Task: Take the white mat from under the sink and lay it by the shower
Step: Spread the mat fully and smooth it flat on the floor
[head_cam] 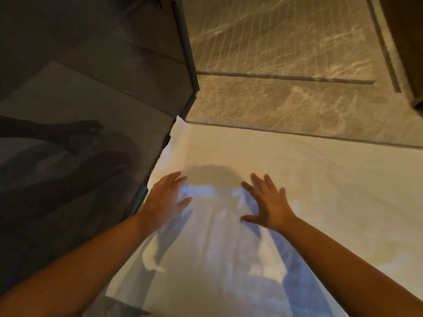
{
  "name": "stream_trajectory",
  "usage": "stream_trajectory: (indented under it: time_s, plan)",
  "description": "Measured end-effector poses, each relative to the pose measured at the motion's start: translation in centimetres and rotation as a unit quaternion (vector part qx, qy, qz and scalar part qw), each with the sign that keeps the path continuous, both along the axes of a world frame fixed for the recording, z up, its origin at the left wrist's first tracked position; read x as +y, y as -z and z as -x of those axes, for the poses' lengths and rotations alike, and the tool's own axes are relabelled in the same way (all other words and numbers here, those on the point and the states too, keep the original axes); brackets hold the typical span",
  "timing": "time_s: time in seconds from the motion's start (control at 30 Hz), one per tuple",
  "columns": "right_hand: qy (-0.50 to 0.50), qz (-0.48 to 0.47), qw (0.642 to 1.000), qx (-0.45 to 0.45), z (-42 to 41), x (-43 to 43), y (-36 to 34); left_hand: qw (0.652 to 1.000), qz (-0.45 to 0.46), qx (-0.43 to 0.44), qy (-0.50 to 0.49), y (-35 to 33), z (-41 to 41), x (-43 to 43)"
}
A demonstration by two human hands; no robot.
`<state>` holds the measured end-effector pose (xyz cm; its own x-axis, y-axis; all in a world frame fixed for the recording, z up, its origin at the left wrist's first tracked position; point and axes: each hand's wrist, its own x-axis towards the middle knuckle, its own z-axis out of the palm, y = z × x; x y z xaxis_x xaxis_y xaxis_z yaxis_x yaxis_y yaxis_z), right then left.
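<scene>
The white mat (263,161) lies spread flat on the floor, its far edge along the marble shower floor (286,53) and its left edge against a dark glass panel (80,99). My left hand (164,197) and right hand (267,202) rest palms down on it, fingers spread wide, holding nothing. The laying looks nearly done; only smoothing seems left.
</scene>
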<state>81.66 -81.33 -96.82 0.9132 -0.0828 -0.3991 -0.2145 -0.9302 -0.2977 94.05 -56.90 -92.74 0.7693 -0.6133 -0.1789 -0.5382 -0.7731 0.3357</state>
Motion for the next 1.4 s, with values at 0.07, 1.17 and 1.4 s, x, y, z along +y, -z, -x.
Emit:
stream_trajectory:
  time_s: [0.07, 1.17, 1.4]
  plan:
    - [0.005, 0.006, 1.0, 0.003, -0.2, 0.0, -0.1, 1.0, -0.004, -0.011, -0.003, -0.6, 0.6, 1.0]
    - [0.028, 0.06, 0.996, 0.065, 9.7, -3.8, -0.6, 0.98, -0.137, 0.003, 0.142, 2.6, 6.7, 0.7]
    - [0.062, 0.067, 0.995, 0.039, 10.4, -4.6, -1.3, 0.976, -0.15, 0.038, 0.15, 3.1, 3.6, -3.0]
